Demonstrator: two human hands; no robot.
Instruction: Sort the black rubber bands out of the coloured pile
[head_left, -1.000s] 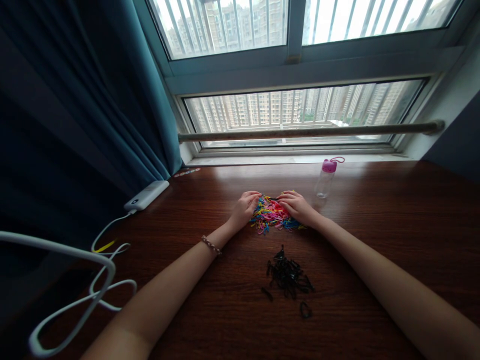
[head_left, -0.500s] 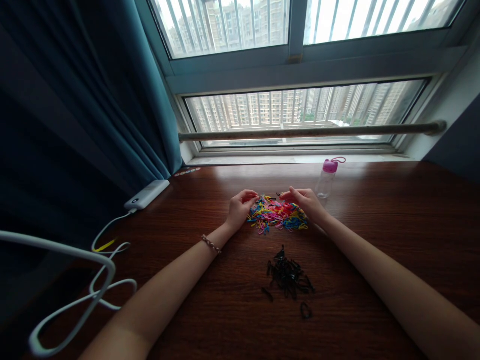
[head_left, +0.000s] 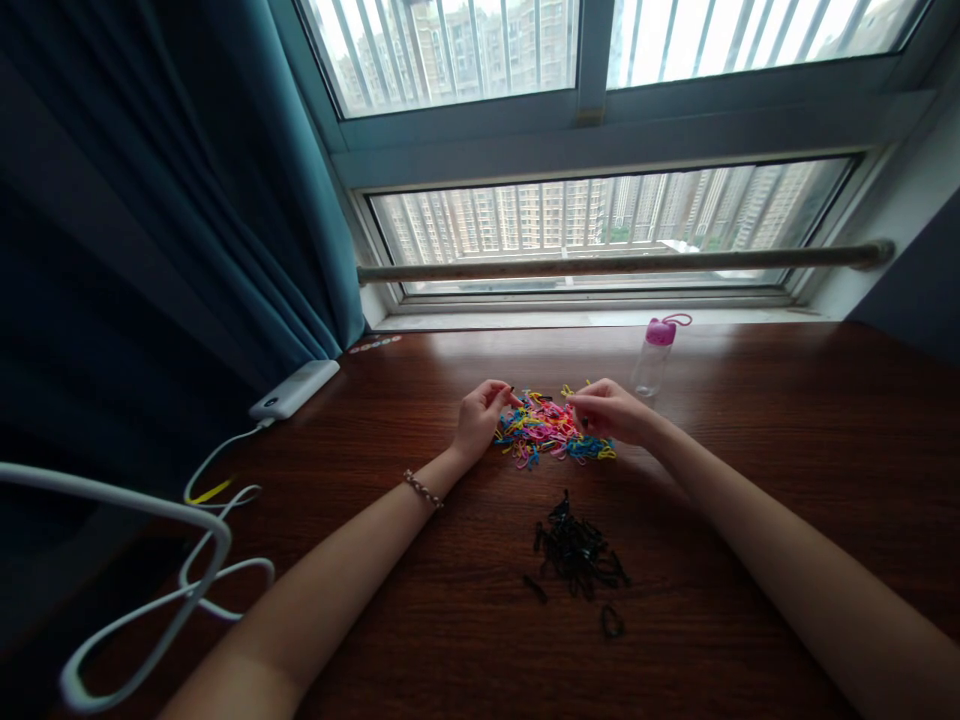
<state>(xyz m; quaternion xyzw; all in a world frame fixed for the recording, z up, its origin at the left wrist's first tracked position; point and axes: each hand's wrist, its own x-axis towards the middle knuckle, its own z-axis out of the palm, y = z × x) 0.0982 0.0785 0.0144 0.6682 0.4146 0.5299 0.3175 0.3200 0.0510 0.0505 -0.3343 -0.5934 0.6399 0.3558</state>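
Observation:
A pile of small multicoloured rubber bands lies on the dark wooden table between my hands. My left hand is at the pile's left edge, thumb and forefinger pinched, with a tiny black band at the fingertips. Over the pile's right side is my right hand, its fingers closed; a small dark bit, seemingly another black band, shows under them. A few yellow bands lie by its fingertips. Closer to me sits a separate heap of black rubber bands, with a loose black loop in front.
A clear bottle with a pink lid stands behind my right hand. On the left, a white power bank has a white cable plugged in, near a blue curtain. A window with a rail backs the table.
My right hand has closed its fingers and turned palm-down over the pile. The black band that lay near its fingertips no longer shows there. My left hand has hardly moved.

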